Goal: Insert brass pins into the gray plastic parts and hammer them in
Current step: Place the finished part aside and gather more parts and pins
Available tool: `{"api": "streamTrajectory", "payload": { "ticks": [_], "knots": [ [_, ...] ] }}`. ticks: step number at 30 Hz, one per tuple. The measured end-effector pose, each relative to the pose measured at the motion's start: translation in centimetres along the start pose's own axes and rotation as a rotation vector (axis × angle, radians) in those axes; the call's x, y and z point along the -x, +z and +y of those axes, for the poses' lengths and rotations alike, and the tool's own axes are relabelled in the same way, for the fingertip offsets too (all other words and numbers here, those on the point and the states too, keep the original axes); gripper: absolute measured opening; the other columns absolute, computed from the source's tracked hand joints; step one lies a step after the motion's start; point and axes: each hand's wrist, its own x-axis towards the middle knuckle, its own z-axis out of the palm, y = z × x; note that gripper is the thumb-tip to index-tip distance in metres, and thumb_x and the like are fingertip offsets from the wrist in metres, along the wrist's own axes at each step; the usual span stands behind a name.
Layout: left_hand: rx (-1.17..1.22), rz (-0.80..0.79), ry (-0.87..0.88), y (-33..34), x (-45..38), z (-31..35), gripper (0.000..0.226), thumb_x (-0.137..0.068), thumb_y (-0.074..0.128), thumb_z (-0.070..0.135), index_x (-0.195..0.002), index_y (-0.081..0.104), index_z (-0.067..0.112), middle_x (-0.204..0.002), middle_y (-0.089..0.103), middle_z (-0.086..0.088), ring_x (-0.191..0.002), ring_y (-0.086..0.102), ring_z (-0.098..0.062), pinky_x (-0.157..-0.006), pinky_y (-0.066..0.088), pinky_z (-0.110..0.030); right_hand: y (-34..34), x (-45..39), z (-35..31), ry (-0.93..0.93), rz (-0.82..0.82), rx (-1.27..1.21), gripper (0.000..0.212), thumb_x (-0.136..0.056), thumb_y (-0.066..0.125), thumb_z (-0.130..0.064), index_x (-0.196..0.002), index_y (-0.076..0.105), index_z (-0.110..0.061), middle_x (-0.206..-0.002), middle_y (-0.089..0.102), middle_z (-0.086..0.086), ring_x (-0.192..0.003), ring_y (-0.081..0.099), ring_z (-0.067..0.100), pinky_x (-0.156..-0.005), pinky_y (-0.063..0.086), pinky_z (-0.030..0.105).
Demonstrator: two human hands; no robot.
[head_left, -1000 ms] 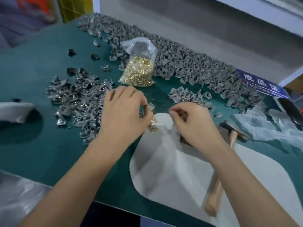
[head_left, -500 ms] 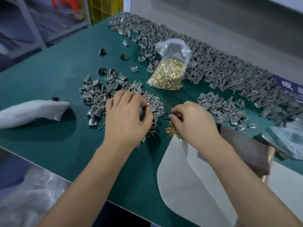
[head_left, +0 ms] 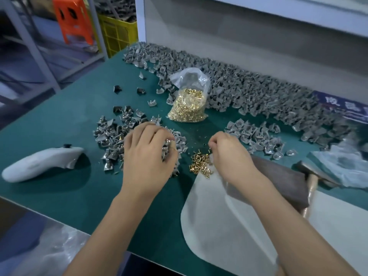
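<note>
Brass pins (head_left: 201, 163) now beside right hand (head_left: 231, 154) (fingers pinched, contents unclear), left hand (head_left: 148, 156) still curled on gray parts (head_left: 111, 134)

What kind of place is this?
Probably a small factory assembly bench: heaps of identical gray plastic parts, a bag of brass pins, and a hammer on a green-topped worktable.

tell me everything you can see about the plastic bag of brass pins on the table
The plastic bag of brass pins is clear, thin and crinkled, its lower half packed with small shiny gold-coloured pins. Its empty top is bunched and stands up loosely; whether it is open or tied cannot be told. It sits upright, slumped, on the green table, at the front edge of the long heap of gray plastic parts, with a few of them against its base. Neither hand touches it.
</note>
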Motion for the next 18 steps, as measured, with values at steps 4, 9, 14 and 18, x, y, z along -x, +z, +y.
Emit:
{"api": "streamTrajectory", "payload": {
  "ticks": [4,9,14,18],
  "knots": [
    [0.023,-0.024,0.045,0.0,-0.6,2.1,0.011,-0.091,0.065,0.022,-0.1,0.071,0.019,-0.11,0.067,0.004,-0.12,0.054,-0.025,-0.104,0.039,-0.043,-0.8,0.7,0.5,-0.013,0.008,-0.05,0.022,-0.103,0.052,-0.018,-0.083,0.045,-0.026,-0.088,0.05,-0.006,-0.098,0.046,0.022,-0.076,0.035,0.036],
    [0.055,-0.099,0.093,0.4,-1.9,5.8,0.016,-0.087,0.068,0.023,-0.102,0.07,0.02,-0.108,0.066,0.005,-0.114,0.055,-0.022,-0.1,0.04,-0.039,-1.6,1.1,-0.4,-0.08,-0.07,-0.046,0.01,-0.101,0.056,-0.025,-0.093,0.062,-0.023,-0.099,0.069,0.005,-0.103,0.057,0.027,-0.072,0.037,0.035],
    [0.17,-0.181,0.141,0.8,-4.2,9.3,0.014,-0.09,0.065,0.031,-0.103,0.068,0.028,-0.101,0.064,0.016,-0.102,0.056,-0.007,-0.087,0.045,-0.026,-3.2,2.5,1.4,-0.08,0.028,-0.233,0.015,-0.095,0.058,-0.014,-0.092,0.062,-0.028,-0.101,0.067,0.002,-0.105,0.056,0.027,-0.076,0.041,0.035],
    [0.288,-0.271,0.1,2.8,-4.8,11.4,0.004,-0.091,0.067,0.035,-0.094,0.069,0.035,-0.091,0.062,0.017,-0.088,0.057,0.0,-0.073,0.051,-0.029,-4.9,4.0,5.1,-0.033,0.214,-0.384,0.02,-0.095,0.064,-0.014,-0.106,0.075,-0.026,-0.104,0.067,-0.004,-0.108,0.054,0.021,-0.089,0.047,0.037]
  ]
}}
